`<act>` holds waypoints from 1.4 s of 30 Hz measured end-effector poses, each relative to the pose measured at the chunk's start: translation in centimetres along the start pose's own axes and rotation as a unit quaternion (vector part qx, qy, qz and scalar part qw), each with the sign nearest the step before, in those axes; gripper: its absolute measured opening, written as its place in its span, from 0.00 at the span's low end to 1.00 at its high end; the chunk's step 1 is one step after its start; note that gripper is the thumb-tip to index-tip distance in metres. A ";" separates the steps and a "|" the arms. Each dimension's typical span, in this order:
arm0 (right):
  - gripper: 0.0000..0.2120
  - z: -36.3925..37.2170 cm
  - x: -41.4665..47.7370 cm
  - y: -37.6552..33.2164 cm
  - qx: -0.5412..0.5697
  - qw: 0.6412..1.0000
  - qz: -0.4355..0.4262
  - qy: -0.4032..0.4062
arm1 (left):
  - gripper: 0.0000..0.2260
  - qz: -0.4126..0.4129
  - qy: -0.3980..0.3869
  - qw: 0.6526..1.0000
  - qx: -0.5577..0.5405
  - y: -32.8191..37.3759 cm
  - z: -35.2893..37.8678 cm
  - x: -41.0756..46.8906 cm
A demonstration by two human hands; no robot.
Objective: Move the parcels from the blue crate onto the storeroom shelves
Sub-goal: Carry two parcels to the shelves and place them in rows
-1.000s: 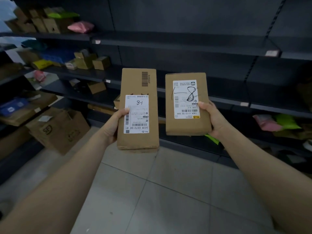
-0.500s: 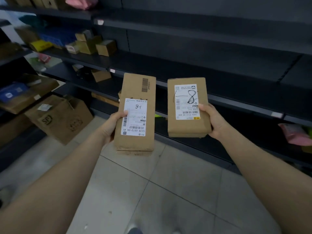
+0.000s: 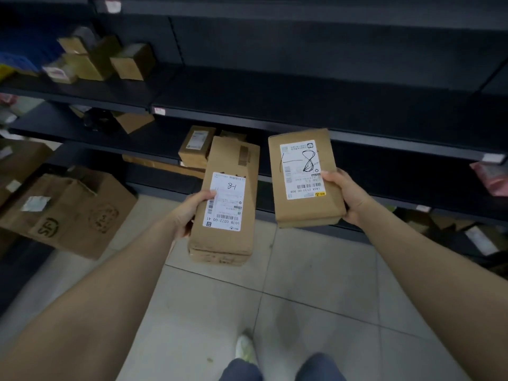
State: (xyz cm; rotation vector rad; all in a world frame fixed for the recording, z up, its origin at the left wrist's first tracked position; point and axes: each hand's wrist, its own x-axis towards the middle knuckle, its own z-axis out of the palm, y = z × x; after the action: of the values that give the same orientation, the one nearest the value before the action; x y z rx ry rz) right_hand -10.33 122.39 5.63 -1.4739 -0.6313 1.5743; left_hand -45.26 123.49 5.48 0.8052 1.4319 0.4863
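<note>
I hold two brown cardboard parcels in front of dark storeroom shelves (image 3: 302,116). My left hand (image 3: 192,211) grips the left parcel (image 3: 228,243) by its left edge, thumb on its white label marked "8-1". My right hand (image 3: 347,198) grips the right parcel (image 3: 303,207) by its right edge, thumb on its label with a scrawled "8". Both parcels are tilted up toward me, side by side and apart. No blue crate is in view.
Small boxes (image 3: 132,61) sit on the upper left shelf, and another labelled box (image 3: 196,147) on a lower shelf behind the left parcel. A large open carton (image 3: 68,215) lies on the tiled floor at left. Pink bags (image 3: 492,180) lie on the right shelf. My foot (image 3: 244,350) shows below.
The view has tilted down and come closer to the shelves. Both hands keep the same grip on their parcels, which now sit lower against the lower shelves.
</note>
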 end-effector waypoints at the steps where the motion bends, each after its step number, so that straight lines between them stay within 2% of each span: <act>1: 0.27 0.3 0.6 0.3 0.004 1.000 0.005 0.003 | 0.20 -0.003 -0.005 1.000 0.005 0.4 -0.3 1.0; 8: 0.32 -0.8 6.4 1.7 0.029 0.998 0.061 0.022 | 0.37 -0.045 -0.030 0.998 0.040 2.7 0.2 8.8; 10: 0.27 -1.3 8.6 1.6 0.018 0.997 0.067 0.016 | 0.40 -0.055 -0.030 0.997 0.046 3.0 0.6 11.4; 12: 0.22 -1.8 11.0 1.6 0.008 0.997 0.071 0.018 | 0.39 -0.060 -0.036 0.997 0.045 3.4 1.2 14.0; 16: 0.27 -2.8 15.6 2.3 -0.002 0.997 0.065 0.040 | 0.39 -0.061 -0.034 0.997 0.022 4.1 1.6 19.2; 20: 0.23 -3.4 19.3 2.9 0.011 0.994 0.083 0.073 | 0.35 -0.055 -0.053 0.997 0.017 5.7 2.5 23.2; 23: 0.26 -3.5 22.8 3.6 0.011 0.994 0.087 0.072 | 0.41 -0.069 -0.046 0.996 0.020 6.5 2.6 27.1; 25: 0.26 -3.4 25.1 4.3 0.007 0.993 0.083 0.082 | 0.42 -0.060 -0.061 0.996 0.024 6.6 2.5 30.0; 29: 0.22 -2.9 29.5 6.5 0.027 0.992 0.067 0.104 | 0.36 -0.062 -0.105 0.992 0.024 6.7 2.5 34.9; 31: 0.24 -2.8 31.4 7.7 0.045 0.991 0.060 0.112 | 0.34 -0.063 -0.119 0.991 0.025 6.5 2.5 37.3; 38: 0.21 -3.2 38.0 9.9 0.069 0.991 0.038 0.110 | 0.23 -0.054 -0.099 0.993 0.044 6.2 3.4 44.3; 40: 0.17 -3.2 39.2 9.9 0.061 0.991 0.034 0.113 | 0.24 -0.048 -0.097 0.993 0.045 6.2 3.5 45.7; 42: 0.17 -3.4 40.4 10.0 0.059 0.991 0.032 0.115 | 0.29 -0.051 -0.089 0.994 0.041 6.1 3.5 47.0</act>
State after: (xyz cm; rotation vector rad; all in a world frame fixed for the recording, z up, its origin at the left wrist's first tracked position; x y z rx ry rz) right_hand -6.52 150.93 -24.63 -1.5700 -0.3536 1.4361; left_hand -35.61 161.09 -21.97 0.8151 1.3265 0.2720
